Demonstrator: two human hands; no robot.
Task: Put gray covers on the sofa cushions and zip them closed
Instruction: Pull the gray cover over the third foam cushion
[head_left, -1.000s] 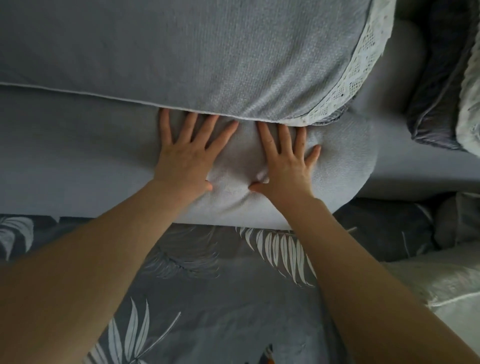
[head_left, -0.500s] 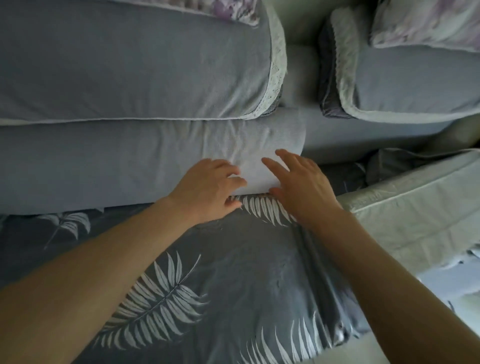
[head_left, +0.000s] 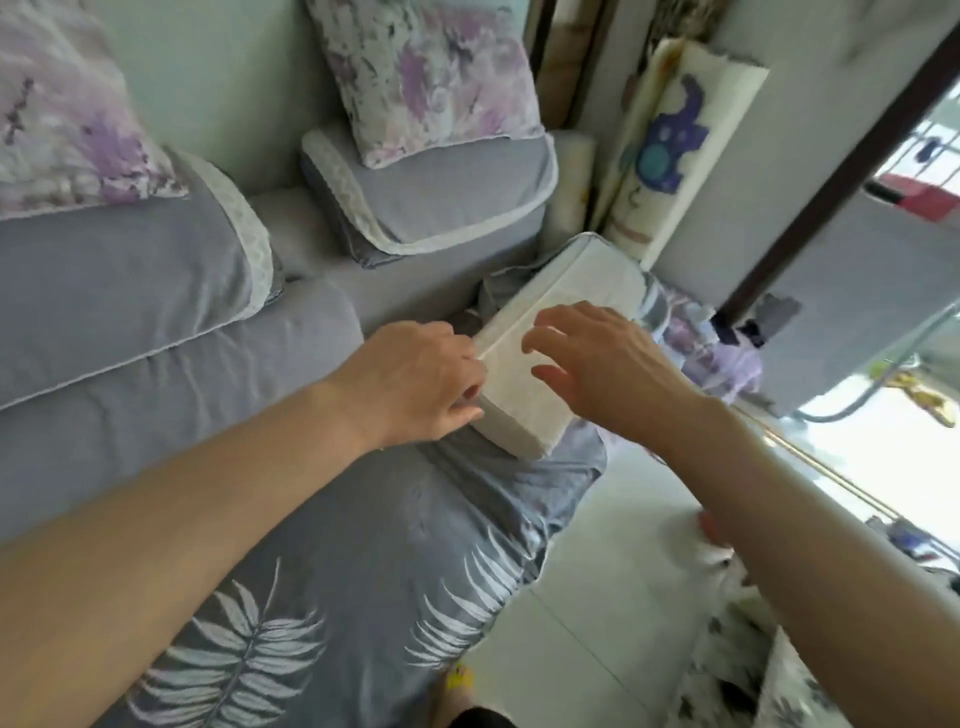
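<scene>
We see a pale, slab-shaped cushion (head_left: 540, 332) lying on the sofa's leaf-patterned sheet (head_left: 322, 571). Our left hand (head_left: 415, 379) grips its near edge; our right hand (head_left: 597, 358) hovers above, grip wide. Behind lie gray covered cushions (head_left: 130, 291) and purple-flowered pillows (head_left: 426, 78).

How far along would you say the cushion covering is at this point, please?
Done: the long gray cushion on the sofa looks covered. In hand: the left hand touches a bare white cushion; the right hand hovers open above it. Left: covering and zipping it.
</scene>
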